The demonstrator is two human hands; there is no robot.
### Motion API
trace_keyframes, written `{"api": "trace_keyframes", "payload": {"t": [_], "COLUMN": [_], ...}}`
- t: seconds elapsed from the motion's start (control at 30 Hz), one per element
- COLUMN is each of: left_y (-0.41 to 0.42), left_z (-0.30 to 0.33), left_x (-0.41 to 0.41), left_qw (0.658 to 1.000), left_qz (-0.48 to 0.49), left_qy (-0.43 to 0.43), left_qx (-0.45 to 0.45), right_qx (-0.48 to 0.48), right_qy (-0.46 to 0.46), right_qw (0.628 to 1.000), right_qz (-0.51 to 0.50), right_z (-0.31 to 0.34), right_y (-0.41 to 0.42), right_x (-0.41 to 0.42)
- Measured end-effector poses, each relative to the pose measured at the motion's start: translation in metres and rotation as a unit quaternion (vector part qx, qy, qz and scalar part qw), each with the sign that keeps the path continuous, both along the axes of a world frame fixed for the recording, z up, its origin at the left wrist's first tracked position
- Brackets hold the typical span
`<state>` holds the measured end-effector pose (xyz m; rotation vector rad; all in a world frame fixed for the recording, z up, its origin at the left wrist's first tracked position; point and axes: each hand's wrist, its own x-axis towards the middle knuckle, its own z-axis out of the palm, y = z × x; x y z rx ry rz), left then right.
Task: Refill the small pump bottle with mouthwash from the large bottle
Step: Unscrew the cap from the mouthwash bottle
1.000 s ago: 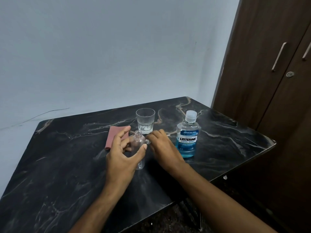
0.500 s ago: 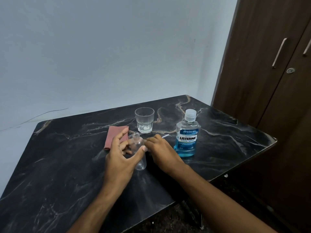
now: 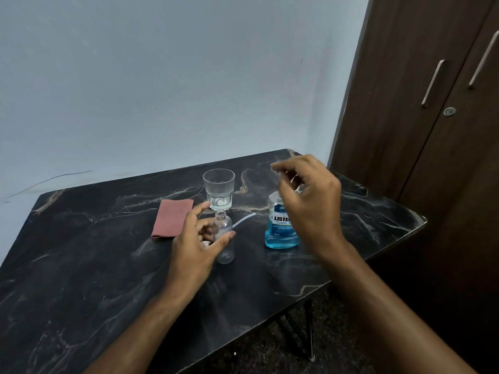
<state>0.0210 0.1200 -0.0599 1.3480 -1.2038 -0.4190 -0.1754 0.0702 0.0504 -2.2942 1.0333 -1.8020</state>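
Observation:
My left hand (image 3: 193, 247) holds the small clear bottle (image 3: 224, 238) upright on the black marble table (image 3: 81, 265), thumb in front and fingers behind. The bottle's neck is open and it looks empty. A thin white pump tube (image 3: 244, 220) lies on the table just to its right. The large mouthwash bottle (image 3: 280, 233), blue liquid with a white-and-blue label, stands to the right. My right hand (image 3: 307, 195) hovers in front of its top with loosely curled fingers, hiding the cap. I cannot tell whether it touches the cap.
A clear drinking glass (image 3: 219, 188) stands behind the small bottle. A folded pink cloth (image 3: 171, 218) lies to its left. A dark wooden wardrobe (image 3: 432, 130) stands close to the table's right side, and a pale wall runs behind.
My right hand has lifted off the table beside the small bottle and moved up and right to the large bottle's top. The white tube now lies uncovered. My left hand stays.

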Motion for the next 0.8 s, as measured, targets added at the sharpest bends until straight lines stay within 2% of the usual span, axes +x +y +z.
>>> {"api": "trace_keyframes", "payload": {"t": [0.1, 0.2, 0.4, 0.47, 0.53, 0.6, 0.7, 0.8], "left_y": [0.0, 0.001, 0.009, 0.017, 0.025, 0.027, 0.013, -0.016], "left_z": [0.0, 0.0, 0.002, 0.008, 0.015, 0.022, 0.032, 0.04], "left_x": [-0.001, -0.001, -0.004, -0.009, -0.018, -0.034, -0.066, -0.092], "left_qw": [1.0, 0.999, 0.997, 0.987, 0.96, 0.949, 0.977, 0.991], "left_qz": [0.008, 0.015, 0.02, 0.079, 0.113, 0.059, -0.034, -0.037], "left_qy": [-0.01, -0.021, -0.066, -0.134, -0.216, -0.251, -0.195, -0.13], "left_qx": [0.009, 0.02, 0.017, -0.036, -0.138, -0.183, -0.082, 0.023], "right_qx": [0.021, 0.082, 0.182, 0.193, 0.203, 0.212, 0.214, 0.217], "right_qy": [-0.02, -0.029, -0.046, -0.062, -0.072, -0.077, -0.078, -0.087], "right_qw": [0.999, 0.994, 0.981, 0.978, 0.975, 0.974, 0.973, 0.972], "right_qz": [-0.037, -0.065, -0.057, -0.058, -0.049, -0.037, -0.032, -0.027], "right_z": [0.006, 0.003, -0.011, -0.013, -0.013, -0.013, -0.013, -0.012], "right_y": [-0.007, -0.015, -0.027, -0.03, -0.033, -0.035, -0.035, -0.034], "right_x": [-0.006, -0.008, -0.01, -0.011, -0.014, -0.016, -0.018, -0.02]}}
